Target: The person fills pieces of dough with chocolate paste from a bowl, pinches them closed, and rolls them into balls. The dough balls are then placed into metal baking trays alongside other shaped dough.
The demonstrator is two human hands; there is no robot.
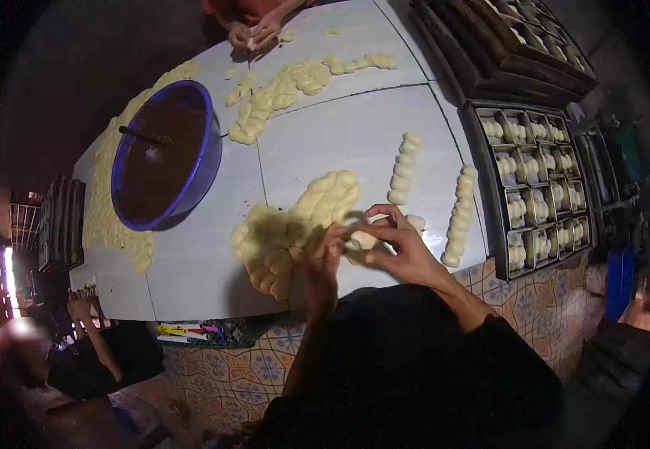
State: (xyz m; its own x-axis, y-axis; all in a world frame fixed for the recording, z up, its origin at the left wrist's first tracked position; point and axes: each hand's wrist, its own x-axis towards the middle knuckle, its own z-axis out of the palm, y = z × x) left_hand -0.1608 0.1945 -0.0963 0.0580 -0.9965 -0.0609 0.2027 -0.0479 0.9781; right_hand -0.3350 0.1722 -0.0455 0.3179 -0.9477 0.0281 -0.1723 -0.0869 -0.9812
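On the white tiled table, near its front edge, both hands come together around a pale piece of dough (362, 239). My right hand (398, 243) has its thumb and fingers closed on the dough from the right. My left hand (323, 262) is at the left side of the same piece, partly in shadow; its grip is hard to make out. Just beyond and to the left lies a heap of dough pieces (329, 196), partly behind my left hand. To the right, a row of dough balls (404, 168) and a longer row (461, 217) run toward the table's edge.
A purple basin (209, 161) of brown filling with a stick stands left. Trays of dough (501, 217) and stacked trays (482, 60) are at right. More dough (280, 93) lies behind. One person's hands (256, 36) work at the far edge; another person (93, 337) is at left.
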